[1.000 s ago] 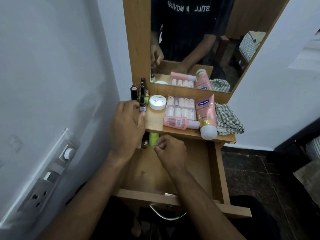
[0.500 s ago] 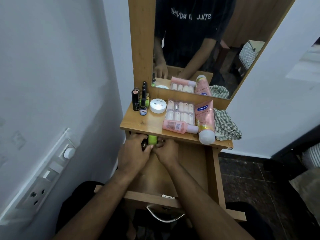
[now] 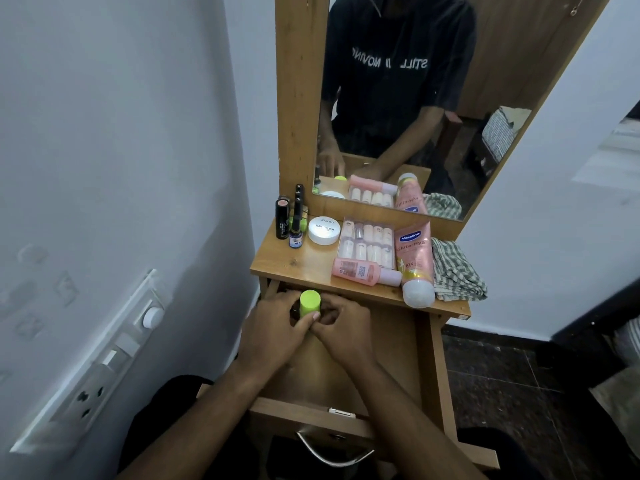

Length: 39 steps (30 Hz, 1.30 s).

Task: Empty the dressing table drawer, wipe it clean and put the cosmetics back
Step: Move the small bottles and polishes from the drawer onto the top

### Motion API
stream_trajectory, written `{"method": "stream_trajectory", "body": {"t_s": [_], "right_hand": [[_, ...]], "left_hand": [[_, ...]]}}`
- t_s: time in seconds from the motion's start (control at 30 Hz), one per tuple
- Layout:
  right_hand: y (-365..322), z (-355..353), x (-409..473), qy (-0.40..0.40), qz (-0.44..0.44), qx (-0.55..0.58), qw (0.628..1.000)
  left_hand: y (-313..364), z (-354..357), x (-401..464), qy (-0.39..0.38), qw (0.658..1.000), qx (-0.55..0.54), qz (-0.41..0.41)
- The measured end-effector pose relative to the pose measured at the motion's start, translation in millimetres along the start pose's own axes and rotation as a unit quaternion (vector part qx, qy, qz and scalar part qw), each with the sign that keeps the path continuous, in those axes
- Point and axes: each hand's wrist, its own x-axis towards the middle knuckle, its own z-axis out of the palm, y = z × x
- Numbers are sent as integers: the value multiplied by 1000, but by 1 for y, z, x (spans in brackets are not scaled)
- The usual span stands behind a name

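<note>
The wooden drawer (image 3: 391, 362) stands pulled out under the dressing table top (image 3: 304, 265). At its far left corner my left hand (image 3: 273, 327) grips a bottle with a lime green cap (image 3: 310, 303). My right hand (image 3: 343, 327) sits beside it with curled fingers touching the same spot; what it holds is hidden. On the top lie a pink Vaseline tube (image 3: 415, 261), a pink bottle (image 3: 363, 271), a clear box of nail tips (image 3: 367, 242), a white round jar (image 3: 323, 230) and small dark bottles (image 3: 291, 220).
A folded checked cloth (image 3: 453, 271) lies at the right end of the top. The mirror (image 3: 398, 98) rises behind it. A white wall with a switch and socket panel (image 3: 104, 358) stands close on the left. The drawer handle (image 3: 332, 452) hangs at the front.
My left hand came down from the small bottles on the top into the drawer and closed round the green-capped bottle. The bottle now stands higher, its cap clear of both hands.
</note>
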Motion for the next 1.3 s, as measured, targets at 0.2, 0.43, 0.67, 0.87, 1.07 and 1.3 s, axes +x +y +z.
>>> {"method": "stream_trajectory", "body": {"t_s": [0.2,0.43,0.67,0.87,1.07,1.3], "right_hand": [[-11,-2,-12,38,-81,-16,996],[-12,-4,-13,0,-65,-123,990],[9,-27,-8,34,128,-158,979],[16,-23,-6,-1,156,-194,969],[19,-20,-5,-12,163,-199,966],[16,-19,-1,-11,161,-197,967]], "left_hand": [[-5,-23,-10,39,998,-3,44],[8,-61,9,127,987,-84,53],[6,-81,47,182,975,-122,26],[4,-78,67,193,976,-94,31],[1,-70,77,193,978,-76,35],[-2,-59,82,188,980,-64,28]]}}
